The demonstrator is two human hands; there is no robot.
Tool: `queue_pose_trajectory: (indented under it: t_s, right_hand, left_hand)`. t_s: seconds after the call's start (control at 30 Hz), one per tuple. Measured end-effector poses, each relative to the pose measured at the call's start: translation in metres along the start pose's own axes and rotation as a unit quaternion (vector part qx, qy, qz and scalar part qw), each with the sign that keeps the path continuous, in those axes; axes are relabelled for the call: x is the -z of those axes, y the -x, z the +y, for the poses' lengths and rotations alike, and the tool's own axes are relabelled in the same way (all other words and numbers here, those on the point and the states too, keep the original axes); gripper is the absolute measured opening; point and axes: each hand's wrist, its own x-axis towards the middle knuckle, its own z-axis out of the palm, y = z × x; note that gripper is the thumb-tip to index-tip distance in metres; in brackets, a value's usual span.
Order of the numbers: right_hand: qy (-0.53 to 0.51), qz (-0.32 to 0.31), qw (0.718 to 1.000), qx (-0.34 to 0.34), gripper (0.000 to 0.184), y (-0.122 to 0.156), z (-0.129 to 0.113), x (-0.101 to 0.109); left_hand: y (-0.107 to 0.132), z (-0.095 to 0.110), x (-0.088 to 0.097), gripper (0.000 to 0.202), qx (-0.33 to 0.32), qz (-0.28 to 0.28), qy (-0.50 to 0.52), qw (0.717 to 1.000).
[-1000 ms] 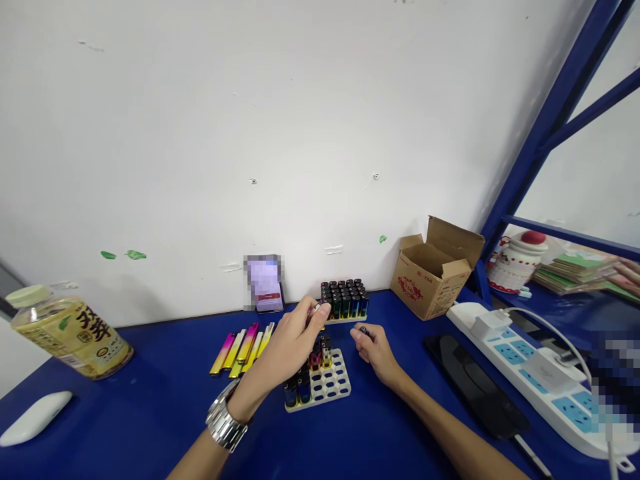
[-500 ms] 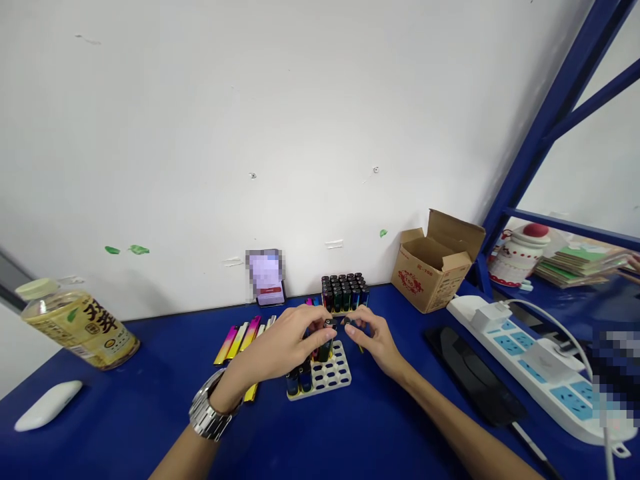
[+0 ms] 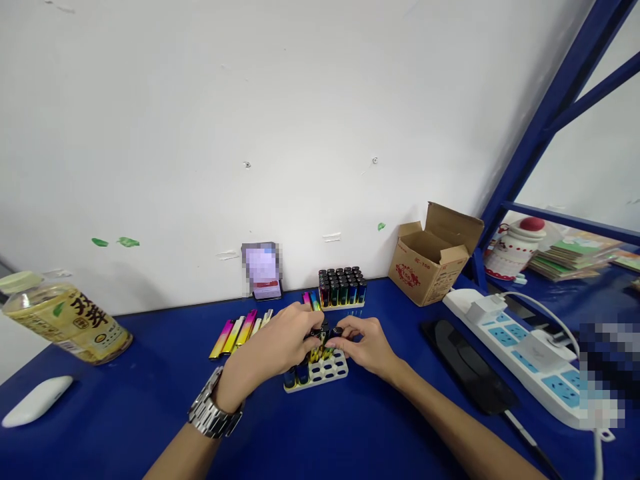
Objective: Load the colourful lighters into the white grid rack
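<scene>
A white perforated tray [image 3: 331, 373] lies on the blue table [image 3: 150, 413] and holds a few upright coloured lighters [image 3: 303, 372]. Over it my left hand [image 3: 273, 347], with a metal watch on the wrist, is closed on a lighter body. My right hand [image 3: 363, 343] pinches a small dark cap against the top of that lighter. Both hands meet above the tray's far edge. Behind them stands a full tray of black-topped lighters [image 3: 342, 288]. Loose pink-and-yellow lighter shells [image 3: 239, 332] lie to the left.
A tea bottle [image 3: 65, 319] lies at far left, a white mouse [image 3: 35, 400] near it. An open cardboard box [image 3: 433, 257], a black phone [image 3: 467, 367] and a white power strip [image 3: 525, 357] sit to the right. A small phone [image 3: 263, 272] leans on the wall.
Both hands came together over the white tray. The left hand drew back from the far tray with a lighter, and the right hand brought its small cap up to it.
</scene>
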Motion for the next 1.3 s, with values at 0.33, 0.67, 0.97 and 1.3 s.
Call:
queue_pose_trajectory:
  t_s: [0.33,0.67,0.97,1.3]
  right_hand:
    - [0.119,-0.054,0.986,0.098,0.048,0.006,-0.002,0.003]
    - [0.316,-0.163,0.933,-0.056,0.038,-0.023,-0.005,0.007]
    - [0.456,-0.228,0.858,-0.062,0.034,-0.036,-0.013,0.001]
    - [0.392,-0.217,0.885,-0.125,0.026,-0.032,-0.01,0.01]
  left_hand:
    - [0.001,0.005,0.007,0.026,0.014,0.005,-0.062,0.998]
    - [0.04,-0.025,-0.004,0.024,0.27,-0.032,-0.142,0.952]
    - [0.064,-0.03,-0.049,0.022,0.299,0.017,-0.097,0.949]
    - [0.047,-0.047,-0.07,0.022,0.202,0.202,0.202,0.937]
